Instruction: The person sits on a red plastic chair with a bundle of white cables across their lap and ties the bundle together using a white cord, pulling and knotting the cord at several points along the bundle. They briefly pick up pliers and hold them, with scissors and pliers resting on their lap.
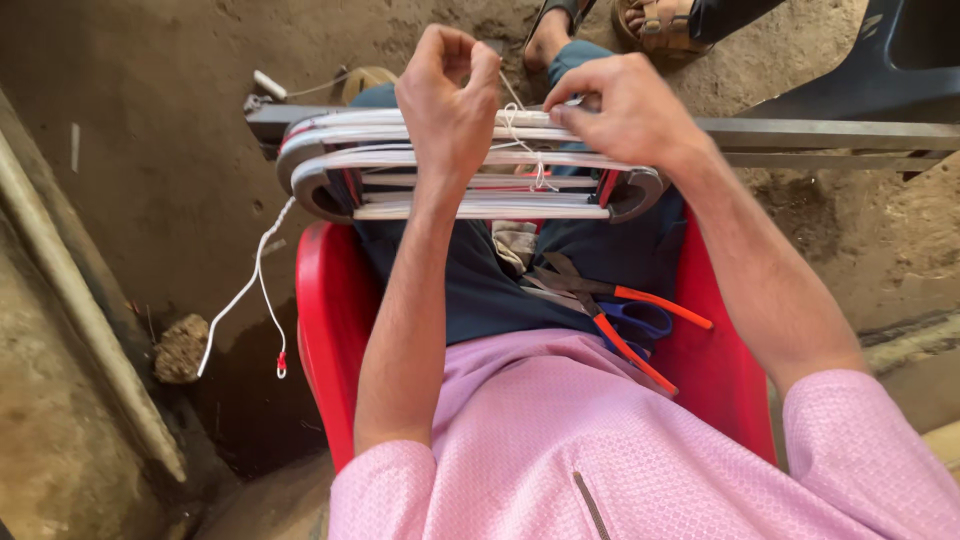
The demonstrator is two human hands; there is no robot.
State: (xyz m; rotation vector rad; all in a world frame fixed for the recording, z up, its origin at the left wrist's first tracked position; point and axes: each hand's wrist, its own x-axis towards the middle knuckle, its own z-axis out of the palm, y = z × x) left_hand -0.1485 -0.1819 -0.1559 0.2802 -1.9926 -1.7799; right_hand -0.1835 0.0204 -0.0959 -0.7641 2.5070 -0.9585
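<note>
A grey frame (320, 190) wound with several white wires rests across my knees, lying on a long grey metal bar (830, 135). My left hand (445, 105) is closed above the frame's middle, pinching a thin white string (520, 135) that is tied around the wire bundle. On the frame's right part, my right hand (630, 105) presses down, its fingertips gripping the same string at the wires. The string's knot hangs between both hands.
Orange-handled pliers (640, 325) and blue-handled scissors (640, 318) lie in my lap on a red plastic chair (330, 330). A loose white wire with a red tip (262, 300) dangles left over the dirt floor. Another person's sandalled feet (655, 25) and a dark chair (880, 70) stand ahead.
</note>
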